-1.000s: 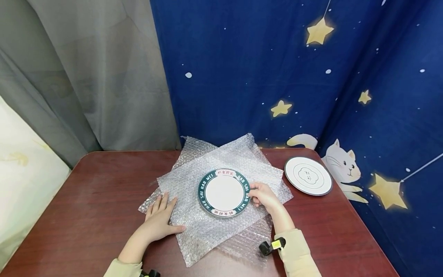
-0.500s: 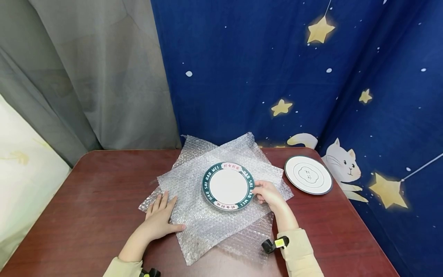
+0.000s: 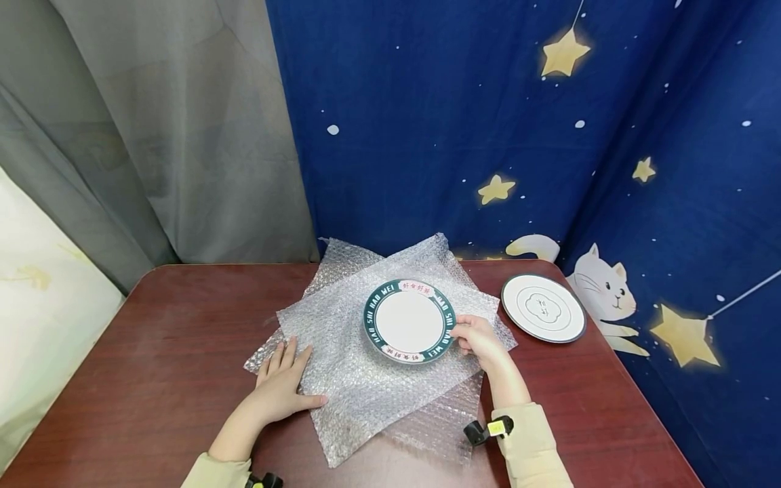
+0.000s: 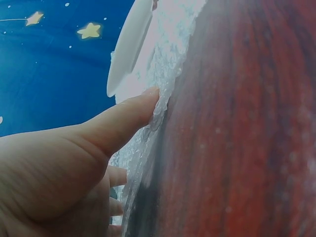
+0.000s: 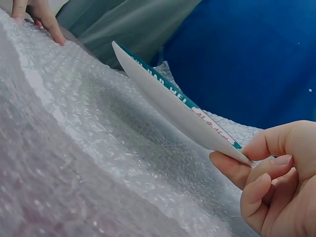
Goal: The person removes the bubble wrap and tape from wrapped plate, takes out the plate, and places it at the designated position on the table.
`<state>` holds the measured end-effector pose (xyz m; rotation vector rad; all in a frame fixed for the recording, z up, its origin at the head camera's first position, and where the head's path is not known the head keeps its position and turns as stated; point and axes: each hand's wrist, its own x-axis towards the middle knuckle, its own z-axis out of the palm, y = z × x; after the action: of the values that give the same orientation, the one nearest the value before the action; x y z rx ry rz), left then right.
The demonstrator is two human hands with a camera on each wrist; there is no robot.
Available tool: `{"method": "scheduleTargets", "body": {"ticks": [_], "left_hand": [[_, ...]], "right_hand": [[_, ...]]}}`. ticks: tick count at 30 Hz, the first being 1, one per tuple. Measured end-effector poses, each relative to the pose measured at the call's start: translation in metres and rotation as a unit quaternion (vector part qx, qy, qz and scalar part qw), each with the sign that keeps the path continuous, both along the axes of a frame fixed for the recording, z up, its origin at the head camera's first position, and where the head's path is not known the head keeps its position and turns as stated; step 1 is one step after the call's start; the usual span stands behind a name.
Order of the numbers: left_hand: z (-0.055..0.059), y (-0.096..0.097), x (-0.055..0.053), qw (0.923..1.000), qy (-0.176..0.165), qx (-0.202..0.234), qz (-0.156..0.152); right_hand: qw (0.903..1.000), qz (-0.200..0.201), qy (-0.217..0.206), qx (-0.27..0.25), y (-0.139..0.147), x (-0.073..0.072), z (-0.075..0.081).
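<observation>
My right hand (image 3: pixel 480 338) pinches the right rim of a white plate (image 3: pixel 410 321) with a green lettered border. In the right wrist view the plate (image 5: pixel 168 106) is raised over the bubble wrap (image 5: pixel 98 128), its pale underside showing. Thumb and fingers grip just its edge. My left hand (image 3: pixel 282 391) lies with fingers spread on the left edge of the bubble wrap (image 3: pixel 342 407), thumb on the sheet. In the left wrist view the left thumb (image 4: pixel 126 121) touches the wrap's edge. Two sheets of wrap overlap crosswise under the plate.
Another white plate (image 3: pixel 543 308) with a dark rim and a line drawing lies at the table's back right corner. The dark red wooden table (image 3: pixel 177 339) backs onto a grey curtain (image 3: pixel 201 135) and a blue star-patterned curtain (image 3: pixel 415 122).
My right hand has lifted the green-rimmed plate off the bubble wrap and moved it slightly right and away from me. My left hand has stayed in place.
</observation>
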<state>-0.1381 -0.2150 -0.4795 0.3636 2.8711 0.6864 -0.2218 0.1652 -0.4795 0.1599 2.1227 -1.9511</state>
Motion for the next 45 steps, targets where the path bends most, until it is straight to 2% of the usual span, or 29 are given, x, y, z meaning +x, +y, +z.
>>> {"method": "scheduleTargets", "body": {"ticks": [22, 36, 45], "left_hand": [[-0.001, -0.001, 0.0, 1.0, -0.007, 0.004, -0.001], [-0.002, -0.001, -0.001, 0.9999, -0.012, 0.004, 0.0], [-0.004, -0.002, -0.002, 0.9999, -0.006, 0.01, -0.001]], "right_hand": [[0.9994, -0.032, 0.006, 0.004, 0.009, 0.001, 0.011], [0.9983, -0.054, 0.008, -0.017, 0.017, 0.002, 0.016], [0.9977, -0.066, 0.015, -0.009, 0.021, 0.003, 0.02]]}}
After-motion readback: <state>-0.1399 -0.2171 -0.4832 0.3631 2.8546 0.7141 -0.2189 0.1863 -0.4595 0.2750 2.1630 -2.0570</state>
